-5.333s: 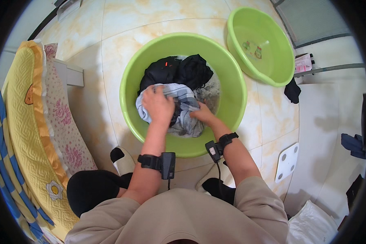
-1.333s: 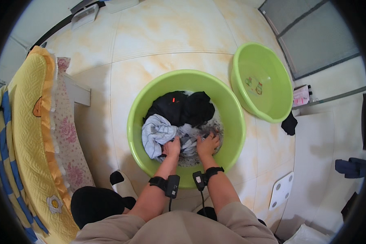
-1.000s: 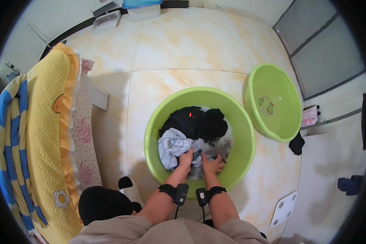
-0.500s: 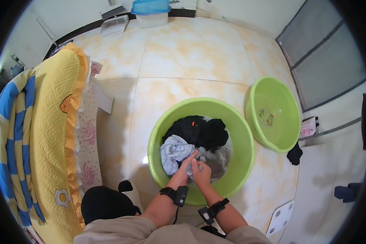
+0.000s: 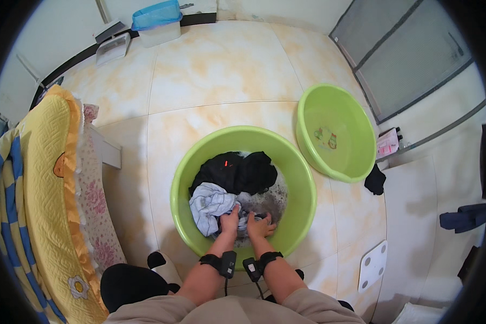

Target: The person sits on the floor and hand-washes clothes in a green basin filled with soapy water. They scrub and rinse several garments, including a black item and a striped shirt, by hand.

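A large green basin (image 5: 305,216) stands in front of me with soapy grey water (image 5: 275,202) in it. Inside, a light striped garment (image 5: 211,204) is bunched at the left, beside dark wet clothing (image 5: 227,171) on the far side. My left hand (image 5: 230,221) is at the striped garment's edge, its fingers curled round a fold and partly hidden. Close by on the right, my right hand (image 5: 260,227) has its fingers spread over wet cloth at the water's surface. A strip of that cloth shows between both hands.
A second green basin (image 5: 337,154) with a printed bottom stands at the right, a black cloth (image 5: 375,180) beside it. A bed with a yellow quilt (image 5: 43,178) borders the left. A white scale (image 5: 372,266) lies at lower right; a white bin (image 5: 159,33) stands far back.
My hands, pressed together on cloth before, have come apart, and the right hand's fingers have spread. The whole view has shifted, so the basins appear further left.
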Motion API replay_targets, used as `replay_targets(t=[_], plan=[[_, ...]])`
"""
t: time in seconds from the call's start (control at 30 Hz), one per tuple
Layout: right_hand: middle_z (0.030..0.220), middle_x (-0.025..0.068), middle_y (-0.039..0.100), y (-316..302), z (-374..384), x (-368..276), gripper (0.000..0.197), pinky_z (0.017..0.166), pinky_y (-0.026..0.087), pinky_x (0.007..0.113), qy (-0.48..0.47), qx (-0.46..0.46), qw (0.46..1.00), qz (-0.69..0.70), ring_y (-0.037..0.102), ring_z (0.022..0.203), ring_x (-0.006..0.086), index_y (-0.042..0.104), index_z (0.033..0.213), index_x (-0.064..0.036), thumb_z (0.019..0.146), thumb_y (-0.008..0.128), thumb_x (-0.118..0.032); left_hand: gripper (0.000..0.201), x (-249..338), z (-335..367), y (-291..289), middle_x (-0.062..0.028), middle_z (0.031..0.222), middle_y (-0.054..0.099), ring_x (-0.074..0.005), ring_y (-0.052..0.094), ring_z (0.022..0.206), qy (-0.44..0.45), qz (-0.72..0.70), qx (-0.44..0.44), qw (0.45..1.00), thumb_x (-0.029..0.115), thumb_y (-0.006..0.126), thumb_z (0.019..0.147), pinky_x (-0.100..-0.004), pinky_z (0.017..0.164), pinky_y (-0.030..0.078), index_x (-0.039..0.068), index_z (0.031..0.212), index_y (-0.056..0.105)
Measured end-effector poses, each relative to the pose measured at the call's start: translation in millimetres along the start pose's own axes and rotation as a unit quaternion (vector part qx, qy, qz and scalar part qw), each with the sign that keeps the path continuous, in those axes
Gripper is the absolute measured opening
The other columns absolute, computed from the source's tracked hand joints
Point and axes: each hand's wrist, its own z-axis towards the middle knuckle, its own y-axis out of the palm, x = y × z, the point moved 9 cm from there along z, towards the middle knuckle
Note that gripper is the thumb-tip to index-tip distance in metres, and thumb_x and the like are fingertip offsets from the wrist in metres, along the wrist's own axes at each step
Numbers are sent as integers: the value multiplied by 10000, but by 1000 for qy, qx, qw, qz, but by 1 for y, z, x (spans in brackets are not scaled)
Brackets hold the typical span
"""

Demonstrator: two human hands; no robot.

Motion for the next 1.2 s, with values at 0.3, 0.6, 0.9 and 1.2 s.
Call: replay_targets(t=[0.3, 0.6, 0.9, 1.2], plan=[[1263, 232, 456, 19, 1, 21, 808, 853, 439, 453, 114, -15, 952, 283, 464, 1127, 360, 407, 1325, -56, 686, 792, -367, 437, -35, 11, 24, -151, 1148, 566, -333, 576, 1004, -129, -115, -139, 975, 286, 601, 855, -453, 859, 464, 56, 1219, 526], [793, 63, 657, 3, -54, -60, 355, 671, 473, 300, -241, -270, 885, 293, 578, 732, 151, 660, 829, -3, 745, 761, -332, 467, -9, -2, 14, -96, 1039, 586, -235, 533, 978, -268, -113, -242, 926, 382, 620, 835, -411, 771, 485, 38, 1145, 560], [710, 189, 643, -23, -34, -77, 448, 666, 476, 381, -281, -74, 950, 119, 628, 688, 324, 659, 761, 13, 864, 574, -414, 475, -1, -11, 27, -87, 1094, 609, -226, 561, 972, -185, -180, -192, 947, 356, 633, 813, -342, 836, 440, 17, 1144, 588], [1379, 332, 145, 0, 7, -12, 574, 1022, 172, 577, -118, 108, 987, -14, 157, 1224, 527, 536, 1207, -150, 773, 660, -505, 484, 13, 16, -2, -164, 1174, 577, -324, 535, 1088, 75, 95, 31, 992, 297, 640, 766, -401, 912, 415, 5, 1146, 571]])
